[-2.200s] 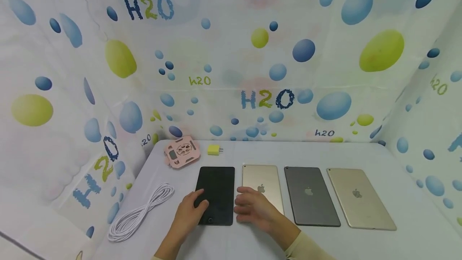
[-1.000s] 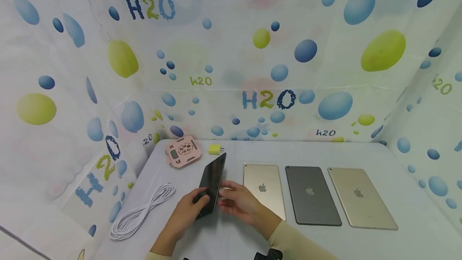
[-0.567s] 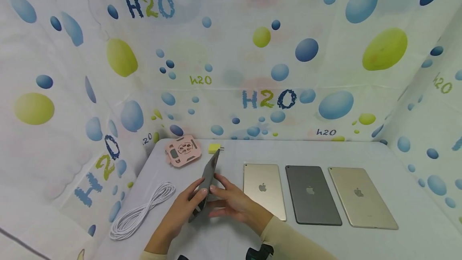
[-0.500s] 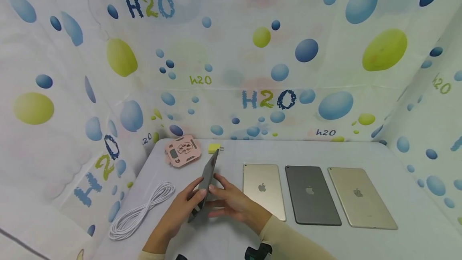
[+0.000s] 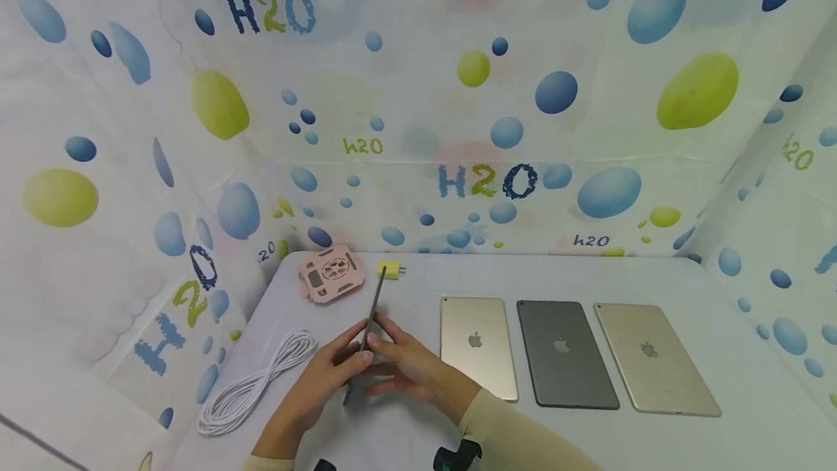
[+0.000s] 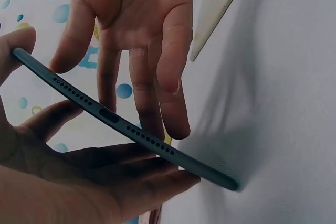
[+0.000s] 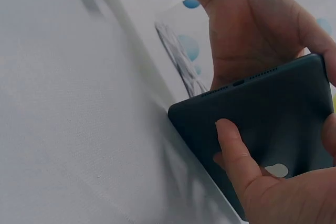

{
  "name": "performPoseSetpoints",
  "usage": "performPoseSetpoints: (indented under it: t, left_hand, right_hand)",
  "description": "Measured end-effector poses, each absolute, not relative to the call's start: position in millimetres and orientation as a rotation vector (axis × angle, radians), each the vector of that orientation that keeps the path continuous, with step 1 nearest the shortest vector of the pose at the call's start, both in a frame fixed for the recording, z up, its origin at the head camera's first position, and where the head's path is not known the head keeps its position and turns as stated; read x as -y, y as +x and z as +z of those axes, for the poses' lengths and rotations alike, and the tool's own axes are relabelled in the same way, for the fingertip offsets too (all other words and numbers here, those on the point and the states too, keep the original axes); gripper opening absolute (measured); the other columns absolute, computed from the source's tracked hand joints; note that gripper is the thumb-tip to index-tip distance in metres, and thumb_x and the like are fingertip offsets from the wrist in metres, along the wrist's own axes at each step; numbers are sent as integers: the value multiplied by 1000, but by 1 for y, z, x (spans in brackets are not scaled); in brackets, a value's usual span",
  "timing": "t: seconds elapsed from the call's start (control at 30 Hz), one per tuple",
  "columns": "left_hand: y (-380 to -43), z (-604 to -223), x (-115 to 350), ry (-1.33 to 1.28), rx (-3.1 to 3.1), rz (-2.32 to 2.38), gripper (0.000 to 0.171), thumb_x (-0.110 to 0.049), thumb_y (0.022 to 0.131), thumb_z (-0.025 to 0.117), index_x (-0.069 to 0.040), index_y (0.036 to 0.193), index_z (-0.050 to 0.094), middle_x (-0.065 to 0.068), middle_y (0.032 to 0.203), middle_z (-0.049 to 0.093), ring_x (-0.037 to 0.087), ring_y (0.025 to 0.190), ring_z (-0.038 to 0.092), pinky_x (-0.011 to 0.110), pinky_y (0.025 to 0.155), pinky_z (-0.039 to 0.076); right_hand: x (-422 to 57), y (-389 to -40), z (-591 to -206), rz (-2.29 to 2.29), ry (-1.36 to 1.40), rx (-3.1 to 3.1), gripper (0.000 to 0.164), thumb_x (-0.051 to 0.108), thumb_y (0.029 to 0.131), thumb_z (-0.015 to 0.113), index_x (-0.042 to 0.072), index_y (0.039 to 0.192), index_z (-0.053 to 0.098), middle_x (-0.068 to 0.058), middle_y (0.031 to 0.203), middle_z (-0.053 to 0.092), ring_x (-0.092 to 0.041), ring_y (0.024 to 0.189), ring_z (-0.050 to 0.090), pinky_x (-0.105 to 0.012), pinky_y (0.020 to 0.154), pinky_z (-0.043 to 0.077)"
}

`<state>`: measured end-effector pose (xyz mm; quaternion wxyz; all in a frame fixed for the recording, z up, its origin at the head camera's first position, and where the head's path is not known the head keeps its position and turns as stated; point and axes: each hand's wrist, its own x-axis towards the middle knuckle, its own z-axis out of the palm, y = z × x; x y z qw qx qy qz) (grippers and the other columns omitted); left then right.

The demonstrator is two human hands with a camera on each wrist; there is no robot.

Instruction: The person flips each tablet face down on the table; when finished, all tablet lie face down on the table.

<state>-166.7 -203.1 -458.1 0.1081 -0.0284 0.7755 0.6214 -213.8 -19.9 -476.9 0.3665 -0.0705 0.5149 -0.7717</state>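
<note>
A dark grey tablet (image 5: 375,304) stands tilted on its long edge, low over the table, seen almost edge-on in the head view. My left hand (image 5: 320,376) holds it from the screen side, thumb at the upper edge and fingers spread across the face. On the other side my right hand (image 5: 421,369) touches the back with its thumb and loosely extended fingers. The left wrist view shows the tablet's end with its port and speaker holes (image 6: 147,139). In the right wrist view the dark back (image 7: 278,129) faces the camera, its logo partly covered by the right hand.
Three tablets lie back up to the right: gold (image 5: 480,369), dark grey (image 5: 567,376) and gold (image 5: 660,376). A coiled white cable (image 5: 255,384) lies left. Behind are a pink octagonal device (image 5: 331,289) and a yellow plug charger (image 5: 389,272). A patterned curtain (image 5: 418,107) surrounds the white table.
The dark tablet lay flat with its screen up. Its right side has been raised until it stands on edge, and my right hand has moved left from the gold tablet to its back.
</note>
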Motion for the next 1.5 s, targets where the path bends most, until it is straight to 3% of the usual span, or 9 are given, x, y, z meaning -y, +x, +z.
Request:
performPoseSetpoints:
  t: [0.17,0.3,0.4,0.6,0.73,0.87,1.03,1.27,1.5]
  left_hand:
    - [-166,-459,203,-90,-2193,1991,61,-32,97,63,-22,155,45,26,156,41,46,136,47,64,96,49]
    - [-165,-460,201,-77,-2031,2186,62,-27,102,54,-13,159,35,25,163,28,49,138,42,65,102,45]
    - [-166,-461,201,-65,-1891,2321,61,-27,105,44,-11,161,27,24,163,25,46,140,37,58,105,43]
    - [-168,-467,204,-162,-1493,2601,59,-29,108,37,-17,162,17,8,151,38,23,131,44,41,101,45]
    - [-170,-472,208,-199,-1271,2729,51,-27,109,40,-23,157,25,-2,141,50,15,126,52,39,101,47]
    - [-170,-476,211,-200,-1225,2777,46,-20,109,41,-20,154,32,-4,138,55,14,125,55,41,100,50]
    - [-171,-481,215,-283,-1327,2749,57,-7,107,41,-10,161,23,-8,135,59,10,124,58,36,99,52]
    - [-176,-490,222,-448,-1737,2491,60,-1,100,51,-2,158,33,10,154,41,5,120,57,25,95,53]
    - [-177,-494,223,-462,-2198,2071,50,-3,99,59,6,147,46,17,135,51,19,116,50,14,87,50]
  right_hand:
    - [19,-210,-474,-1982,-190,-1415,64,35,104,59,28,161,32,-25,158,36,-56,136,43,-68,91,51]
    - [21,-205,-473,-1988,-215,-1529,57,32,103,60,20,156,43,-22,159,38,-59,141,34,-75,86,48]
    - [21,-202,-474,-2024,-224,-1575,52,27,103,61,13,151,49,-19,155,44,-53,142,37,-76,82,49]
    - [19,-201,-482,-2142,-114,-1647,43,14,101,59,3,143,54,-20,146,47,-37,128,53,-54,75,59]
    - [14,-205,-488,-2173,-23,-1677,48,10,101,57,-4,146,47,-22,138,52,-29,113,61,-39,71,58]
    - [7,-210,-491,-2181,31,-1685,50,9,102,55,-12,146,42,-23,128,61,-25,103,67,-36,73,58]
    - [-1,-217,-490,-2179,88,-1708,45,10,102,56,-13,140,47,-20,124,62,-23,101,65,-36,79,59]
    - [-9,-223,-489,-2154,85,-1709,38,7,101,54,-11,134,54,-14,113,64,-20,94,62,-31,76,56]
    - [-15,-224,-490,-2087,68,-1769,37,4,98,54,-10,132,56,-14,113,66,-18,92,63,-28,73,54]
